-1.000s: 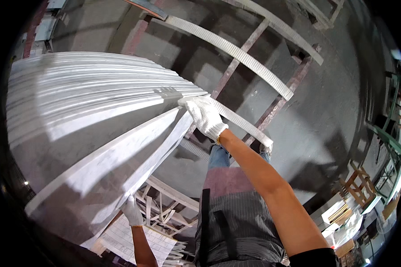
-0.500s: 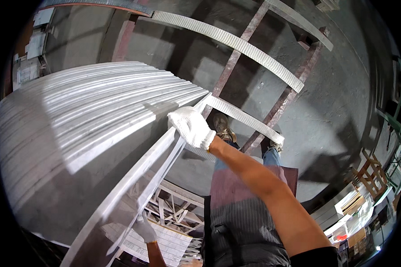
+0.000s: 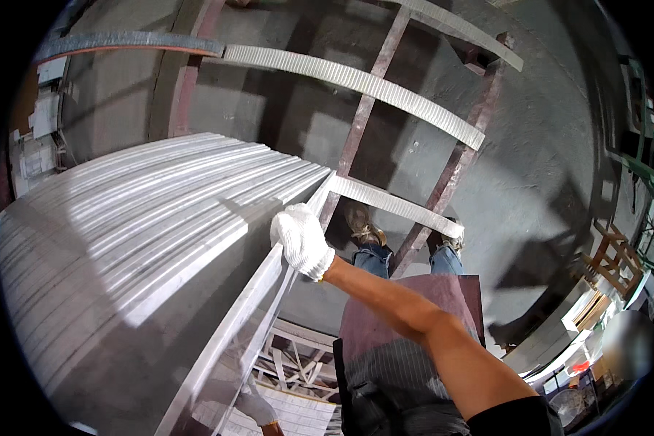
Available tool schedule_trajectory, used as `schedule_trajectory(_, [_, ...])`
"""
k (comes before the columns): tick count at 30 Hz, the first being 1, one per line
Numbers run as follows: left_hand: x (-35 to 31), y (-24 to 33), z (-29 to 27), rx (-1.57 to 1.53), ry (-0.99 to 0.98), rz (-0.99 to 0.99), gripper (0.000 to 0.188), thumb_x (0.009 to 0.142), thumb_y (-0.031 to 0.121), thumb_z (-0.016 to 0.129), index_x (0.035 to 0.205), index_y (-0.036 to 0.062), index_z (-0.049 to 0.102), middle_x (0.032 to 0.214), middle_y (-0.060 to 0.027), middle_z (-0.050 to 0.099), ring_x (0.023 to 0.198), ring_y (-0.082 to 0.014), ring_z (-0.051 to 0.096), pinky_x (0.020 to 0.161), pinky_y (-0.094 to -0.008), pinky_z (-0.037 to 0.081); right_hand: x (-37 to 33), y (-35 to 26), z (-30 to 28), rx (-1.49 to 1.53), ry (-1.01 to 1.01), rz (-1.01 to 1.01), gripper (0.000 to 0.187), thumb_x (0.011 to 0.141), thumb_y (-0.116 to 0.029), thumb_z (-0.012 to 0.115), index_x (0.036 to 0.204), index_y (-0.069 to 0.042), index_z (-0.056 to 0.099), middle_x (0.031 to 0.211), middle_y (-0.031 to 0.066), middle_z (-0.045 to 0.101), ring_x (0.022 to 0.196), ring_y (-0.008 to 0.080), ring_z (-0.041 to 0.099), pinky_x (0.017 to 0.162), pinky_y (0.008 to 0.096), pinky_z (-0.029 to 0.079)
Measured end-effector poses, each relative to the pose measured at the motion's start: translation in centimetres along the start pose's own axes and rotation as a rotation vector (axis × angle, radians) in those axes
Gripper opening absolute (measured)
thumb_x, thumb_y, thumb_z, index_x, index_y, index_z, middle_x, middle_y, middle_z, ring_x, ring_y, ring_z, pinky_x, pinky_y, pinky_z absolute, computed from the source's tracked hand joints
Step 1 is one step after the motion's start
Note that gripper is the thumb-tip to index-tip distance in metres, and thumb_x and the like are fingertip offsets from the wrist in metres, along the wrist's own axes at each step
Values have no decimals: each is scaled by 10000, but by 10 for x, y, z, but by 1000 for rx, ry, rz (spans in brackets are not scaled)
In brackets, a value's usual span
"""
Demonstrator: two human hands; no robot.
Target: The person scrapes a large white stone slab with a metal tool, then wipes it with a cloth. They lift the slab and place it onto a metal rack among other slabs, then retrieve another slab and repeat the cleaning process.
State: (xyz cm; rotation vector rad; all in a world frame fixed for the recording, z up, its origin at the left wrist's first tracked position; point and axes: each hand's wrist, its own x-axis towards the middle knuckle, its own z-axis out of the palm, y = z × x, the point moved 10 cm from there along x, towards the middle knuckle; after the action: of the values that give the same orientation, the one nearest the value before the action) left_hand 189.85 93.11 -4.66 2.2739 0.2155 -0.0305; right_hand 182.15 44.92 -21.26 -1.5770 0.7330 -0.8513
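In a white knitted glove, my right hand (image 3: 300, 241) is closed over the upper edge of a large pale slab (image 3: 221, 330) with a glossy face. The slab stands tilted beside a row of similar slabs (image 3: 174, 211) set on edge. Low in the picture, my gloved left hand (image 3: 256, 408) is closed at the slab's lower edge. Its fingers are partly hidden, and the shiny face seems to mirror the glove.
Reddish metal beams (image 3: 370, 102) lie under pale ribbed strips (image 3: 356, 81) on the grey floor (image 3: 530, 211). My shoes (image 3: 362, 221) stand near the closest strip. A rack of thin pale strips (image 3: 298, 360) is below, and a wooden frame (image 3: 609, 254) stands at right.
The whole view has shifted, with the slab row now lower in the picture. My right hand has moved slightly left and down, still on the slab; the left hand shows lower.
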Motion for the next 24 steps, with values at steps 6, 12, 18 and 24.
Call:
schedule_trajectory(6, [-11, 15, 10, 134, -49, 81, 447, 900, 269, 649, 1245, 41, 479, 1144, -140, 579, 1016, -296, 586, 940, -481, 488, 3, 0, -28, -15, 95, 116, 259, 967, -170, 431, 750, -74, 534, 609, 133, 499, 654, 361, 510, 657, 451, 374])
schedule_trajectory(12, [-29, 56, 49, 412, -183, 318, 347, 910, 268, 635, 1162, 45, 550, 1078, -147, 606, 964, -303, 589, 900, -462, 481, 10, -23, -136, -204, 390, 107, 212, 956, -121, 456, 790, -46, 563, 630, 149, 537, 631, 357, 520, 636, 458, 369])
schedule_trajectory(18, [-96, 104, 96, 675, -434, 738, 269, 920, 266, 621, 1079, 49, 621, 1011, -154, 632, 913, -310, 591, 859, -444, 475, 13, -123, -294, -422, 462, 42, 240, 976, -159, 439, 901, -27, 625, 645, 172, 593, 625, 359, 567, 626, 449, 421])
schedule_trajectory(24, [-200, 150, 134, 773, -791, 1185, 258, 934, 281, 595, 1023, 54, 678, 947, -154, 657, 860, -315, 596, 815, -425, 476, -50, -206, -463, -526, 533, 245, 451, 1022, -282, 359, 794, 7, 619, 676, 228, 604, 634, 433, 586, 604, 508, 453])
